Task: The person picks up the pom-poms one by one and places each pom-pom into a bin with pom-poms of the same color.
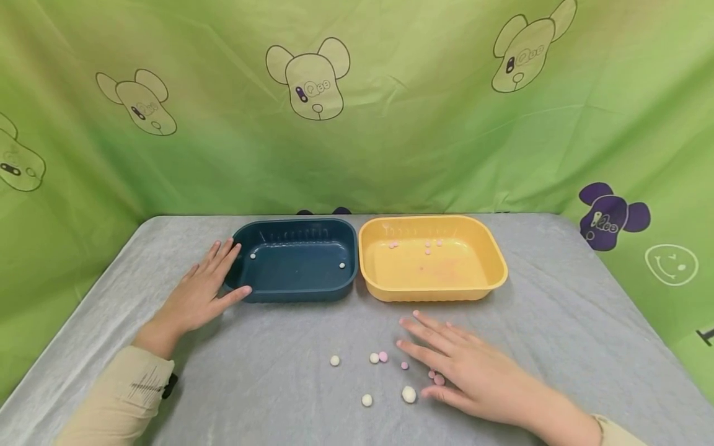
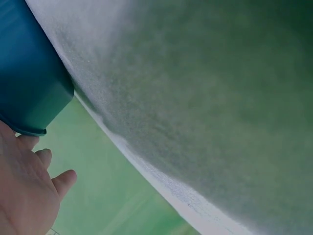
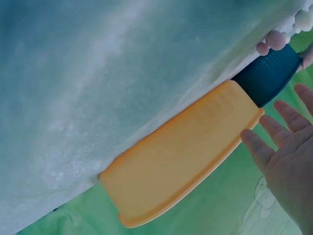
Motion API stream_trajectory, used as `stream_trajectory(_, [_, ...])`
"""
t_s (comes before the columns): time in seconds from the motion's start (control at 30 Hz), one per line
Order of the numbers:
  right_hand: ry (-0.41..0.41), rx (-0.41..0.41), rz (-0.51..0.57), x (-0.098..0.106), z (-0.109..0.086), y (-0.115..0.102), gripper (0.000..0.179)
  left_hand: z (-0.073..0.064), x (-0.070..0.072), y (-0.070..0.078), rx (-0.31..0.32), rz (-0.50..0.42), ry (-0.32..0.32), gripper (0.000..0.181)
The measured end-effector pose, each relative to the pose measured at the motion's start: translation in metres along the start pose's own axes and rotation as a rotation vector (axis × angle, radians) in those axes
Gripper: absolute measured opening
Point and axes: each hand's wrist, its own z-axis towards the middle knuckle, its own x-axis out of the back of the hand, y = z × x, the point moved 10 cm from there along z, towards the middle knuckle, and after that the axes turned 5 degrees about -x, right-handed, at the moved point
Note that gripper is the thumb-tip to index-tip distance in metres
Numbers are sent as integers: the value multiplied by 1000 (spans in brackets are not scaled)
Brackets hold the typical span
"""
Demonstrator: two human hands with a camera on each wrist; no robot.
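My left hand (image 1: 195, 297) rests with extended fingers along the left end of a dark blue plastic basin (image 1: 301, 296), its thumb by the front rim. Two small white balls (image 1: 342, 266) lie inside that basin. Fingers spread and holding nothing, my right hand (image 1: 474, 371) hovers over the cloth in front of a yellow basin (image 1: 435, 294). Just left of its fingertips are several white balls (image 1: 409, 394) and several pink balls (image 1: 404, 365). One pink pair (image 1: 439, 380) sits close by the thumb and index finger. Inside the yellow basin are several small pink balls (image 1: 427, 251).
Both basins stand side by side near the back of a table covered with grey plush cloth (image 1: 268, 384). A green curtain (image 1: 390, 155) with cartoon heads hangs behind the table and along both sides. Loose balls lie between the hands at the front.
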Motion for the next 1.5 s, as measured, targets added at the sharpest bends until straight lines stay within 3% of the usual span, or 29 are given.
stream_trajectory(0.7, [-131, 154, 175, -19, 3, -21, 36, 1, -5, -4, 2, -10, -4, 88])
stream_trajectory(1.17, [-213, 113, 326, -27, 8, -16, 29, 3, -4, -4, 0, -22, -12, 89])
stream_trajectory(1.5, [-278, 127, 352, -32, 14, -20, 21, 3, -4, -4, 1, -29, -8, 88])
